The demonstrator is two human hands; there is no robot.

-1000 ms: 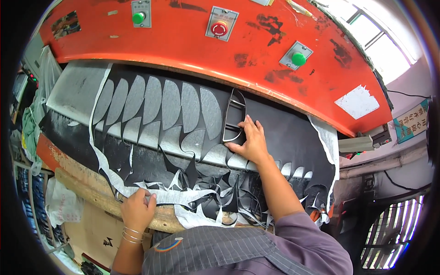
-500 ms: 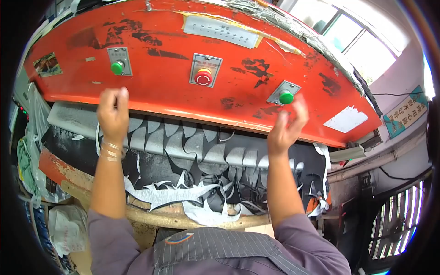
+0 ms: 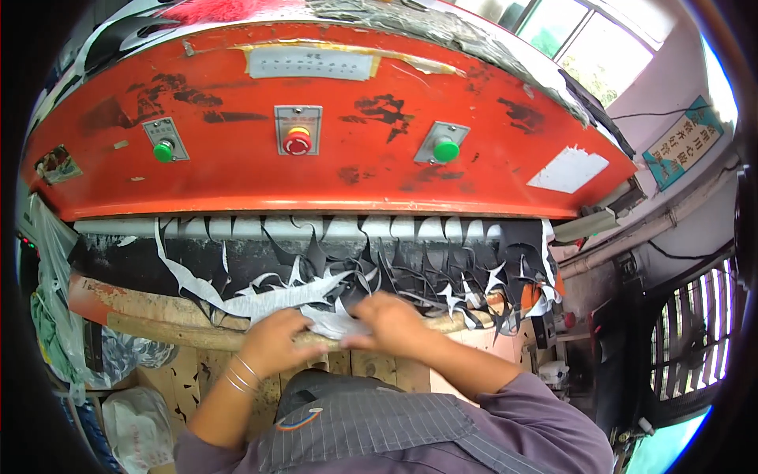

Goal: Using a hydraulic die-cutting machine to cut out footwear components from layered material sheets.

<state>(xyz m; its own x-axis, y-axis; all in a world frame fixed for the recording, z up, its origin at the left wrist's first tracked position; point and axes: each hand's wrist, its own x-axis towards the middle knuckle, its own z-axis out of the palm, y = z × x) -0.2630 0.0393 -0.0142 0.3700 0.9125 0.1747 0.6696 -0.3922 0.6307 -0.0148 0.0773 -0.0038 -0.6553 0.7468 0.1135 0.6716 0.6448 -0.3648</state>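
A torn strip of whitish sheet scrap (image 3: 330, 323) hangs over the front edge of the machine bed, between my two hands. My right hand (image 3: 395, 325) has its fingers and thumb closed about the strip's right end, slightly smeared by motion. At the strip's left end is my left hand (image 3: 276, 341), its thumb standing apart from the fingers and its fingertips near or touching the scrap. Beyond them, jagged black and white offcuts (image 3: 272, 302) of cut sheet lie tangled on the bed. Farther back, rows of curved grey cut shapes (image 3: 339, 227) run under the red beam.
The red machine beam (image 3: 237, 178) spans the far side, with two green push buttons (image 3: 446, 150) and a red stop button (image 3: 297, 141). A worn wooden rail (image 3: 174, 330) edges the bed. Plastic bags (image 3: 138, 426) stand at lower left; a slatted vent (image 3: 691, 347) is at right.
Both hands have come down from near the green buttons to the bed's front edge, at the white scrap. The view has shifted, and the rows of cut shapes show less beneath the beam.
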